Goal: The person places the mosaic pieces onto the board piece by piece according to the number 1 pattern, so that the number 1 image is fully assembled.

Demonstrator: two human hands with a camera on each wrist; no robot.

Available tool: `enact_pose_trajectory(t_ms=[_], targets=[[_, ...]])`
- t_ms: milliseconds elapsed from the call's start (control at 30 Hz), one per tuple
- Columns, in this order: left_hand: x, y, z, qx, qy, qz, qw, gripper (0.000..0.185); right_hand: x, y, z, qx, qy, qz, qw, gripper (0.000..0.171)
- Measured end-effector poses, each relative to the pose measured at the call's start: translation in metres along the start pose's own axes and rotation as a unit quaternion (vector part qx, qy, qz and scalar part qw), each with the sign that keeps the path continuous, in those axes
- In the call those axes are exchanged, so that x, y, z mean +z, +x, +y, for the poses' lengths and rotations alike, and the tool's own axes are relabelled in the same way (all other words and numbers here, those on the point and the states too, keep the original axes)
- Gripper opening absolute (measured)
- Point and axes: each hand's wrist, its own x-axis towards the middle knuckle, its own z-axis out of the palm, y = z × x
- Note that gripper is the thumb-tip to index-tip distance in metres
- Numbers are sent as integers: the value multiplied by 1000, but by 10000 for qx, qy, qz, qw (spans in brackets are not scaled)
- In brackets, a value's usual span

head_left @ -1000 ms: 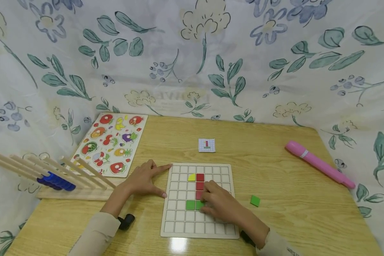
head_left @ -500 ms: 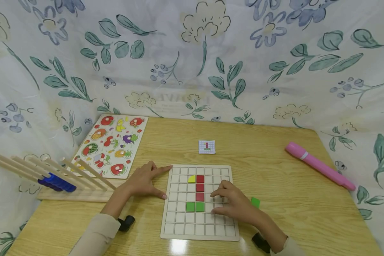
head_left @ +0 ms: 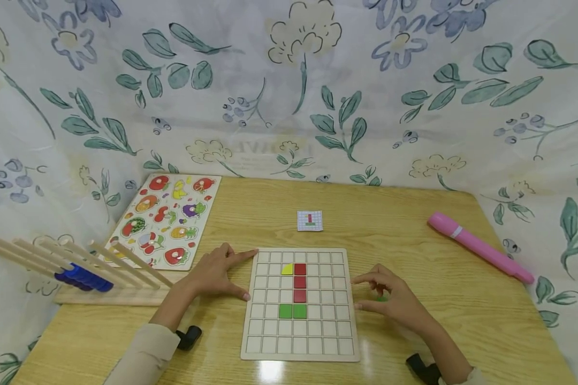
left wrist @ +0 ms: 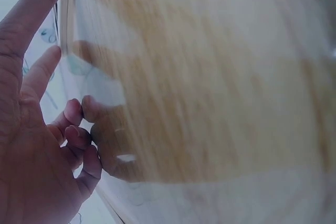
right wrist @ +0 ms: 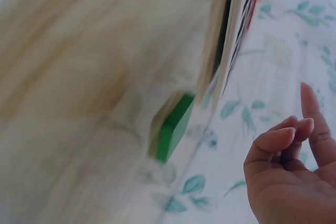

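Observation:
A white grid board lies on the table, bearing one yellow piece with a rounded corner, a column of red square tiles and two green square tiles below. My left hand touches the board's left side, index fingertip at the top corner and thumb lower on the edge. To the right of the board, my right hand hovers with thumb and index apart, holding nothing. Mostly hidden beneath it in the head view is a loose green square tile, which the right wrist view shows lying on the table.
Behind the board lies a small pattern card. A fruit peg puzzle and a wooden peg stand with blue rings are at the left. A pink marker-shaped stick lies at the right. A floral curtain hangs behind.
My right hand has moved right, off the green tiles on the board and out over the loose green tile. The left hand stays at the board's edge.

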Motion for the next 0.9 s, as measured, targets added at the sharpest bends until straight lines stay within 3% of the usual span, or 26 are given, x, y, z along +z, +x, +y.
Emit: enact_pose_trajectory(t_ms=[367, 533, 667, 900], targets=[[-2, -1, 3, -125, -63, -89, 9999, 104, -21, -18, 12, 366, 716, 52, 9967, 37], [-1, -1, 3, -140, -96, -98, 9998, 104, -27, -23, 14, 559, 788, 122, 9952, 37], [1, 0, 1, -187, -114, -121, 9997, 105, -28, -26, 17, 630, 643, 141, 9958, 37], [0, 0, 3, -181, -118, -127, 9997, 104, -29, -30, 22, 573, -85, 278, 9979, 38]])
